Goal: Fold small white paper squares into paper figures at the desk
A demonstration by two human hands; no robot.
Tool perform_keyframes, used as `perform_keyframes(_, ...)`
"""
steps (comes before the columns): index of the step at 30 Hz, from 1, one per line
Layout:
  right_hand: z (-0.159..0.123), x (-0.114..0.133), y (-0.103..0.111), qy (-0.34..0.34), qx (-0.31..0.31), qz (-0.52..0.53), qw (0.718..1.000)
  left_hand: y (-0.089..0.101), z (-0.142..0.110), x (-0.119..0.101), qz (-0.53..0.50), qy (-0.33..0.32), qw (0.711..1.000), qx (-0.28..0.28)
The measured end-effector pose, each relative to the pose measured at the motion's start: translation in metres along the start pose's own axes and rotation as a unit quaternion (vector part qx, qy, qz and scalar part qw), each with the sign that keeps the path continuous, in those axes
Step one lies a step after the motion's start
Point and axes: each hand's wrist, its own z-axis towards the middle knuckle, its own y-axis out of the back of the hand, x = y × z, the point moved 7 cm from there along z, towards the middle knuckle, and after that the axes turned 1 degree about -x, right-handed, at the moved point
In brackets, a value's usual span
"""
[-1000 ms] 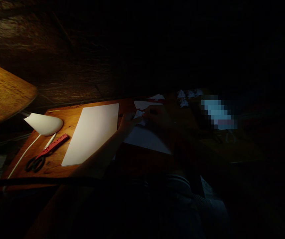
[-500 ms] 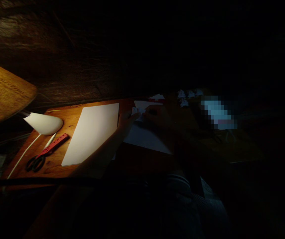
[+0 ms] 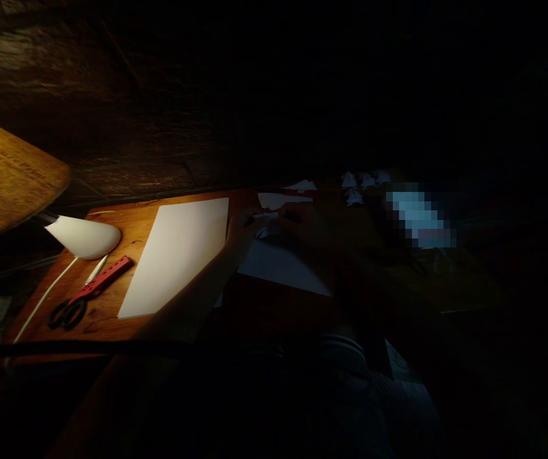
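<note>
Between my two hands is a small piece of folded white paper (image 3: 267, 225), dim in the shadow. My left hand (image 3: 245, 224) is closed on its left side, with the fingertips at the paper's upper edge. My right hand (image 3: 298, 220) pinches it from the right; the fingers are dark and partly lost in shadow. Under the hands a white sheet (image 3: 278, 264) lies on the wooden table. A brightly lit stack of white paper (image 3: 182, 248) lies to the left, partly covered by my left forearm.
At the left stand a lamp's white base (image 3: 87, 238) and its shade (image 3: 10, 178). Scissors with a red sheath (image 3: 104, 278) lie beside a white pen (image 3: 96, 270). Cut paper pieces (image 3: 283, 200) and several folded paper shapes (image 3: 350, 188) lie behind, near a pixelated bright screen (image 3: 420, 217).
The folded paper has tilted between my hands, its top edge now straighter and lower. My fingers have shifted up along that edge. Everything else stays in place.
</note>
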Motion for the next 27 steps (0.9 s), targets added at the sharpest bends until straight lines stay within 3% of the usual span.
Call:
perform_keyframes(4,0.001,-0.002,-0.002,0.012,0.006,-0.016,1.0,0.001,0.002,0.001,0.005,-0.009,1.0,-0.004)
perform_keyframes(9,0.001,0.006,0.003,0.025,-0.018,0.038,0.999,-0.002,0.001,0.001,0.023,-0.005,1.0,0.011)
perform_keyframes(20,0.0,0.0,0.001,-0.003,-0.003,0.048,0.999,-0.007,-0.003,-0.002,0.079,-0.012,0.996,0.034)
perform_keyframes(27,0.002,-0.004,0.001,-0.009,-0.008,0.062,0.998,-0.01,-0.003,-0.007,0.049,-0.006,0.998,0.035)
